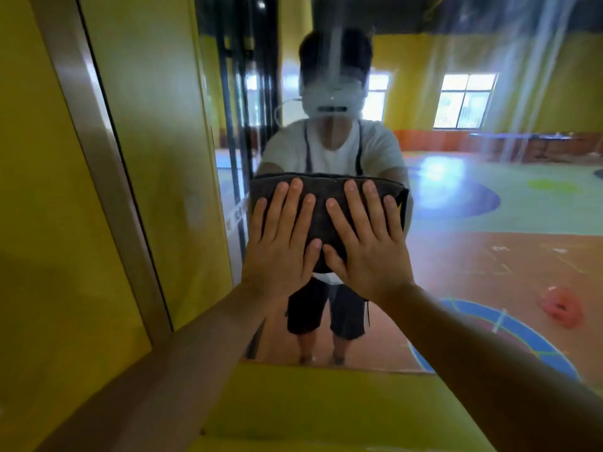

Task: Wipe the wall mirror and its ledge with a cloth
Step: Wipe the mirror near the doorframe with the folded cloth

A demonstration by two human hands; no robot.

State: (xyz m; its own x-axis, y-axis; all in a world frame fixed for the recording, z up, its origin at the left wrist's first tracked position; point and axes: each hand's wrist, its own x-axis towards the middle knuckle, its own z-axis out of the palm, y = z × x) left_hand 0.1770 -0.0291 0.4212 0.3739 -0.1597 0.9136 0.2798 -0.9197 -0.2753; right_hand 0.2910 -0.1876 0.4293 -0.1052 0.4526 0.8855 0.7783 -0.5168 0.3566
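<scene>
A dark grey cloth (321,220) lies flat against the wall mirror (473,207). My left hand (280,243) presses on the cloth's left half with straight, spread fingers. My right hand (365,243) presses on its right half the same way, thumbs nearly touching at the cloth's lower middle. The mirror reflects a person in a white shirt and dark shorts, and streaks show on the glass at the upper right. A yellow ledge (310,409) runs under the mirror's bottom edge, below my forearms.
A yellow wall (49,223) with a grey-brown metal frame strip (107,177) stands to the left of the mirror. The reflection shows a large room with windows, a coloured floor and a pink object (561,308) on the floor.
</scene>
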